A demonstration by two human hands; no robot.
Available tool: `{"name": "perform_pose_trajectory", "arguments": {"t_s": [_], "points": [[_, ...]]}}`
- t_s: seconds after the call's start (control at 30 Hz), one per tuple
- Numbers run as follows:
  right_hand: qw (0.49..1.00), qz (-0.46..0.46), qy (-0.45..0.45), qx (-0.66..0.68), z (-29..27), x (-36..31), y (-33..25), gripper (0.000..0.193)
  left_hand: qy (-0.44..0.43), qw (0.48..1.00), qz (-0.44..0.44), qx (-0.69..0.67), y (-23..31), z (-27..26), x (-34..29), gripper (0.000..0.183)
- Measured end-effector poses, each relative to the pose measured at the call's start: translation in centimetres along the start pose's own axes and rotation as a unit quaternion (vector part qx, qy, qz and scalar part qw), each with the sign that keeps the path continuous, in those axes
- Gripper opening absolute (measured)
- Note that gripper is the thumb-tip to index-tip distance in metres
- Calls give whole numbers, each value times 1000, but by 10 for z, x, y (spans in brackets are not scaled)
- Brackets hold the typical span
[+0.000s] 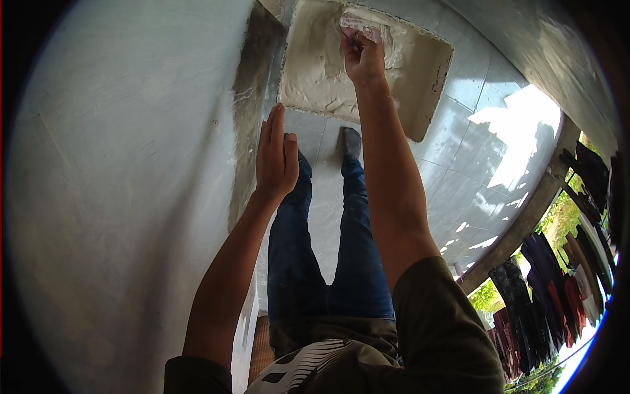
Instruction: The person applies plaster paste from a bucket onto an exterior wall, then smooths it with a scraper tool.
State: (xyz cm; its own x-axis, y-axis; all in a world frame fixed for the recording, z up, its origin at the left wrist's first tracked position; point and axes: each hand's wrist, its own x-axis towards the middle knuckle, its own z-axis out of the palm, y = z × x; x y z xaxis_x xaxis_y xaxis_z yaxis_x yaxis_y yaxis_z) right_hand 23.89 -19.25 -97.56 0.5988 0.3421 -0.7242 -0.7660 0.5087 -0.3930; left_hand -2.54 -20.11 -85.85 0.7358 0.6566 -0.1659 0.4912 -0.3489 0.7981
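Note:
A rectangular tray (431, 85) of thick cream-coloured paste lies on the floor in front of my feet. Reaching into its far side, my right hand (365, 58) is closed on a flat, paste-smeared piece (362, 25), pale with a pinkish tint. Its exact kind is hidden by the paste and my fingers. The paste (319, 72) is heaped and ridged over the tray's left and middle. My left hand (277, 157) holds nothing, its fingers stretched out together, beside the lower part of the wall and short of the tray's near edge.
A smooth grey wall (131, 164) rises on my left, with a darker unfinished strip (252, 85) along its base. Grey floor tiles (453, 144) stretch right, with bright sun patches (518, 134). Clothes (545, 282) hang outside beyond a ledge (508, 243) at the far right.

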Motion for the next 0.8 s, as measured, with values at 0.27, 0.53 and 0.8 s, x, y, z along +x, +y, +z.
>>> {"name": "perform_pose_trajectory", "arguments": {"t_s": [0.27,0.53,0.8], "points": [[992,102,-75,-23,-7,2,-18,15,4,1000,-2,25,8,-7,-1,53],[974,192,-118,16,-22,-84,-44,18,42,998,28,28,43,-29,-4,54],[972,164,-164,-35,-43,-161,-88,18,93,993,49,44,107,-53,-16,54]]}}
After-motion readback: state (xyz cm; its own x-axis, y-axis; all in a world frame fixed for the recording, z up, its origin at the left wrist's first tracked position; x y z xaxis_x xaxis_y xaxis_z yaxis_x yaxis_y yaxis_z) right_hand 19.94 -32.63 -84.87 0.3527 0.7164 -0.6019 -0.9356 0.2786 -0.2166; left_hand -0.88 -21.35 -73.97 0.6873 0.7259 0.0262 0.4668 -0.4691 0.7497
